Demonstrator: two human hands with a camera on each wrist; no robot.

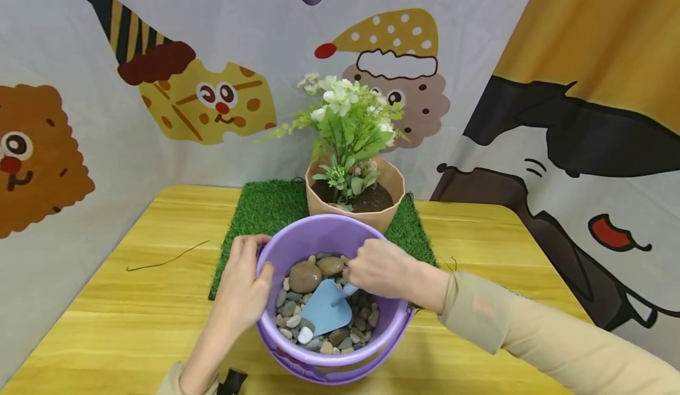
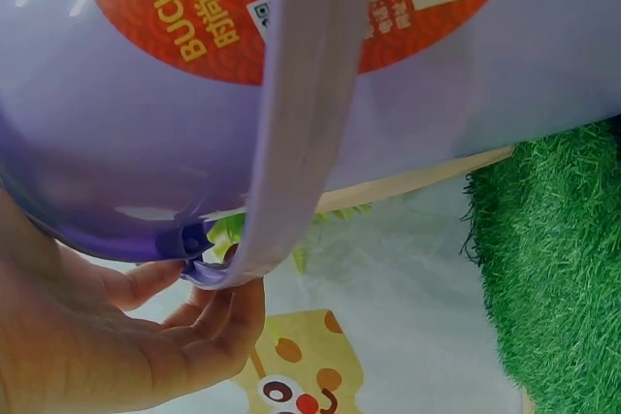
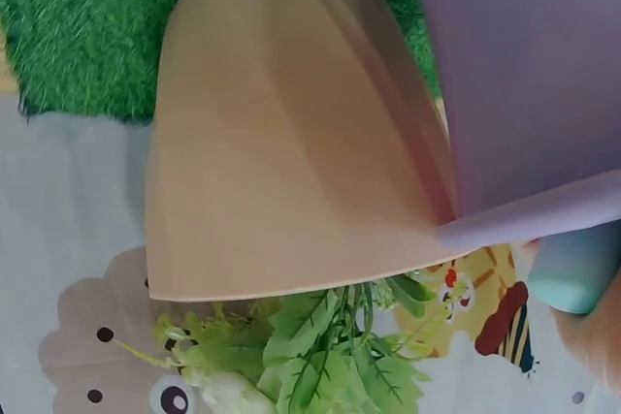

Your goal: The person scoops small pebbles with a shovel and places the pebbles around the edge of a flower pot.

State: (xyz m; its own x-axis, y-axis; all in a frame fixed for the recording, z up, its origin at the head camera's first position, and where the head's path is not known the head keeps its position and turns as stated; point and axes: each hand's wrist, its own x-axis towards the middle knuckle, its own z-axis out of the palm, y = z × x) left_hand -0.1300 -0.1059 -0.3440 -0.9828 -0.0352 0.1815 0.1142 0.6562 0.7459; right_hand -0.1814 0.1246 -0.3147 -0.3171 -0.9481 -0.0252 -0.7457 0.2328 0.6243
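Observation:
A purple bucket stands in front of the potted plant, with grey and brown stones inside. At its left rim my left hand grips the edge, thumb over the rim. In the left wrist view, the fingers curl by the joint of the bucket's handle. Inside the bucket my right hand holds a small toy shovel by its handle; the light blue blade lies over the stones. A rounded blue-green handle end shows beside that hand in the right wrist view.
A peach flowerpot with white flowers and dark soil stands right behind the bucket on a green turf mat. A thin dark wire lies on the wooden table at left. A cartoon-printed cloth hangs behind.

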